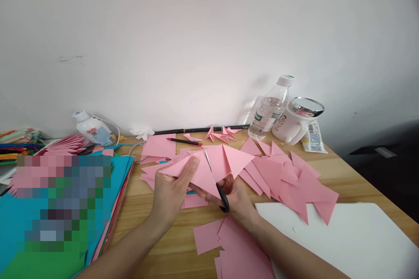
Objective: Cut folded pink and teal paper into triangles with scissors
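My left hand (pixel 175 192) pinches a folded sheet of pink paper (pixel 186 169), thumb on top and fingers beneath. In my right hand (pixel 237 198) is a pair of scissors (pixel 223 198) with black handles. One thin blade lies across the pink paper, so the sheet sits between the blades. To the right of the blade, a creased flap of the paper (pixel 237 160) sticks out. Parts of my right fingers are hidden behind the handle and the paper. More pink paper pieces (pixel 290 181) lie in a loose heap to the right.
Behind the hands are a pencil (pixel 184 141) and small folded pink pieces (pixel 222 134). A water bottle (pixel 268 113), a white mug (pixel 294 124) and a packet (pixel 313 138) stand near the wall. Coloured sheets (pixel 122 168) lie left, a white board (pixel 340 235) right.
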A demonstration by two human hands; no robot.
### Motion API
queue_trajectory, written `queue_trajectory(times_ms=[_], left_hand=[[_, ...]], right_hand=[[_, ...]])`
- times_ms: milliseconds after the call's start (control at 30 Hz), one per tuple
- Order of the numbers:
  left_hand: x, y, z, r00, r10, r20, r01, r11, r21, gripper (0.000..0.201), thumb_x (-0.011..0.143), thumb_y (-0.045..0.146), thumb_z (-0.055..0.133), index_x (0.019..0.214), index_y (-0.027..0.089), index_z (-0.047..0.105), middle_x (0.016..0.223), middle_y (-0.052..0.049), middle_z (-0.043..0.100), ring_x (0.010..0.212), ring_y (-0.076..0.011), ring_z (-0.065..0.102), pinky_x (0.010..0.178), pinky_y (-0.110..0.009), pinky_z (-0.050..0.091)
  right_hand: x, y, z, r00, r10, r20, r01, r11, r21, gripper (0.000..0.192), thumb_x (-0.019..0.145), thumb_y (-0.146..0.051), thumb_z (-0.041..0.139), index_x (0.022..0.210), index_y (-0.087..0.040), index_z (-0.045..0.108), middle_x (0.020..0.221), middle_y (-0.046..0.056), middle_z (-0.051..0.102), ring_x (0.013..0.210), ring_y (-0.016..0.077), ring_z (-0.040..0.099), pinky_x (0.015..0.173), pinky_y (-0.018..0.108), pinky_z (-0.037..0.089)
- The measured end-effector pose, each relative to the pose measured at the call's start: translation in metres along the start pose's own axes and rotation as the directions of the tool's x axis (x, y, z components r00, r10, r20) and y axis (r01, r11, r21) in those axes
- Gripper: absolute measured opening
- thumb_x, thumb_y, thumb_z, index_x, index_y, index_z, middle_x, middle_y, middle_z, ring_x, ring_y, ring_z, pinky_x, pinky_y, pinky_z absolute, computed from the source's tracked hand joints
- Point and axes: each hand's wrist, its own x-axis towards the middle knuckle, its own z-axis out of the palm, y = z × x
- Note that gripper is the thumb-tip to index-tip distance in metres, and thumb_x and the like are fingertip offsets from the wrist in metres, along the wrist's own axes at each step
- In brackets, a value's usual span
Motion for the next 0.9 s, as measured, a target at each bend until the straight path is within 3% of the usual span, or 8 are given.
queue_trajectory(times_ms=[167,433,567,700,900], left_hand=[[-0.0006,0.0018,0.0015,1.000,0.019,0.012,-0.019,1.000,0.005,0.022,0.066,0.025,0.066,0.048,0.014,0.064,0.041,-0.004,0.060,0.044,-0.0184,0.061,0.037,-0.024,0.045],[-0.0006,0.0026,0.0005,1.000,0.002,-0.014,-0.002,1.000,0.025,0.020,0.064,0.027,0.067,0.049,0.014,0.064,0.041,-0.003,0.060,0.044,-0.0195,0.061,0.037,-0.025,0.046],[0.0000,0.0011,0.0007,0.999,0.042,0.006,-0.043,0.997,0.060,0.027,0.067,0.031,0.064,0.045,0.016,0.062,0.039,-0.003,0.058,0.044,-0.0193,0.060,0.037,-0.025,0.047],[-0.0007,0.0005,0.0020,0.999,0.051,-0.017,-0.050,0.997,0.059,0.029,0.066,0.031,0.065,0.043,0.016,0.059,0.039,-0.002,0.057,0.038,-0.0151,0.055,0.036,-0.023,0.045],[-0.0024,0.0019,0.0044,0.999,0.031,-0.042,-0.029,0.999,0.044,0.030,0.067,0.029,0.065,0.042,0.015,0.056,0.038,-0.001,0.056,0.035,-0.0125,0.052,0.035,-0.021,0.043]], right_hand=[[-0.0007,-0.0049,0.0015,1.000,0.016,-0.003,-0.016,1.000,0.019,0.033,0.048,-0.029,0.077,0.050,-0.016,0.047,0.047,-0.002,0.051,0.045,0.0091,0.041,0.042,0.021,0.037],[0.0002,-0.0049,0.0005,0.999,0.030,-0.036,-0.030,1.000,-0.002,0.034,0.046,-0.026,0.077,0.048,-0.017,0.044,0.045,-0.004,0.045,0.042,0.0074,0.037,0.041,0.021,0.035],[-0.0003,-0.0060,0.0021,1.000,0.008,-0.016,-0.008,1.000,-0.013,0.031,0.048,-0.030,0.077,0.054,-0.016,0.050,0.046,-0.002,0.050,0.044,0.0105,0.044,0.042,0.022,0.039],[-0.0002,-0.0086,0.0049,0.997,-0.076,0.023,0.075,0.997,0.016,0.035,0.050,-0.035,0.077,0.073,-0.017,0.058,0.059,0.002,0.061,0.057,0.0171,0.055,0.047,0.024,0.042],[0.0019,-0.0105,0.0048,0.995,-0.095,-0.004,0.095,0.995,0.013,0.041,0.052,-0.034,0.077,0.085,-0.017,0.059,0.066,0.003,0.063,0.060,0.0200,0.057,0.046,0.025,0.042]])
